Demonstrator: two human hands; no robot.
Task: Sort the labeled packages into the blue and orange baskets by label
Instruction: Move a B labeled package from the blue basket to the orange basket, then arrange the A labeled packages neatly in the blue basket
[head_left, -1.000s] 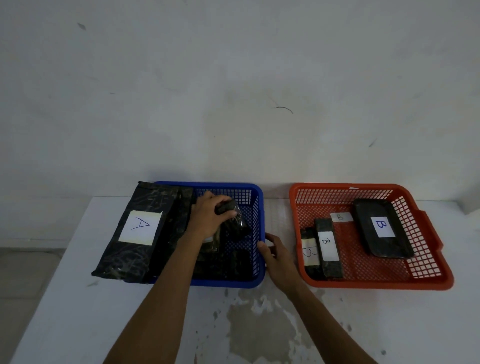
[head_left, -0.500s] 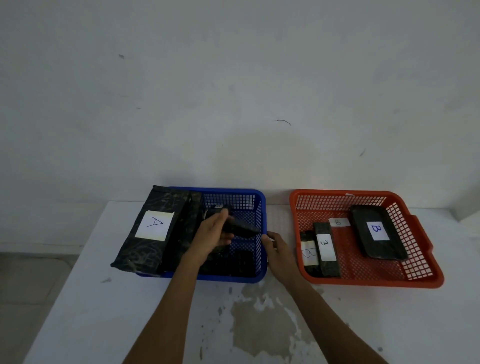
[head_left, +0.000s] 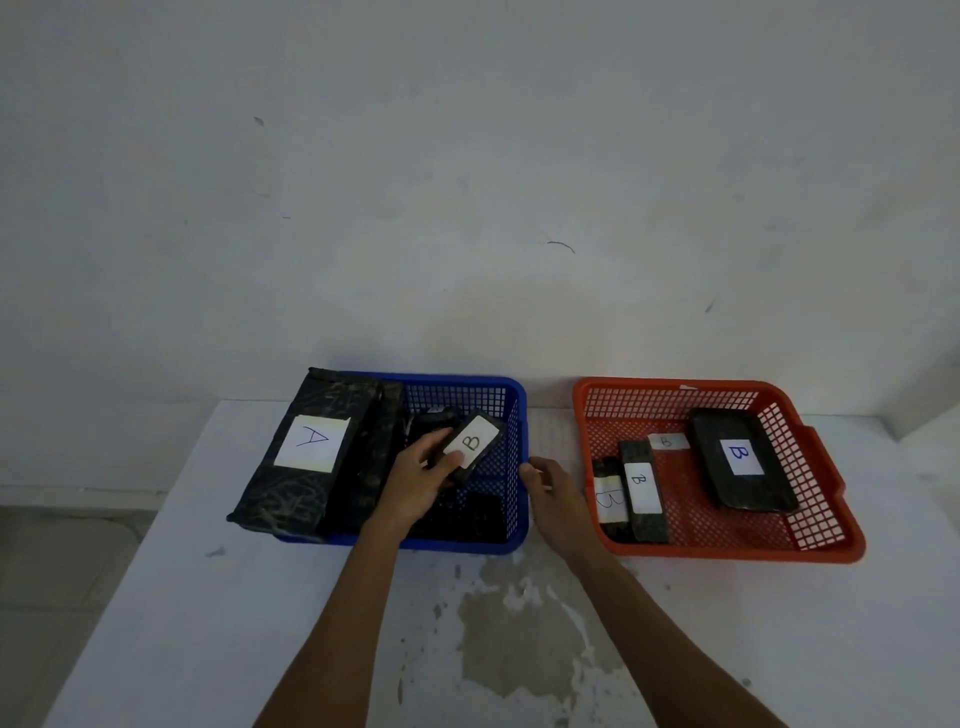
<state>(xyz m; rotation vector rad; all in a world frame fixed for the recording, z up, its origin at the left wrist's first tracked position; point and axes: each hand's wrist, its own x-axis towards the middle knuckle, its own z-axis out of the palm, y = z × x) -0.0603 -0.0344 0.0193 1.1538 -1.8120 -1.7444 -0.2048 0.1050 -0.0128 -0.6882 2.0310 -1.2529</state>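
Meanwhile the left hand (head_left: 415, 480) gripped a B-labelled package (head_left: 470, 444) above the blue basket (head_left: 511, 395), the right hand (head_left: 553, 488) loosely curled, empty, beside the orange basket (head_left: 826, 467) of B packages (head_left: 740, 460).

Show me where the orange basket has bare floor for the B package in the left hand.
Open mesh lies along the orange plastic basket front, and behind the upright B packages, left of the flat black tray package. Its left corner is crowded. The left hand holds the small B-labelled package.

A strip of bare white table (head_left: 550, 436) runs between the blue plastic mesh basket (head_left: 511, 395) and the orange plastic mesh basket (head_left: 831, 483); the right hand (head_left: 558, 491) fills its near end. The orange basket's middle floor lies open between the narrow black packages (head_left: 641, 491) and the wide black tray-shaped package (head_left: 743, 460).
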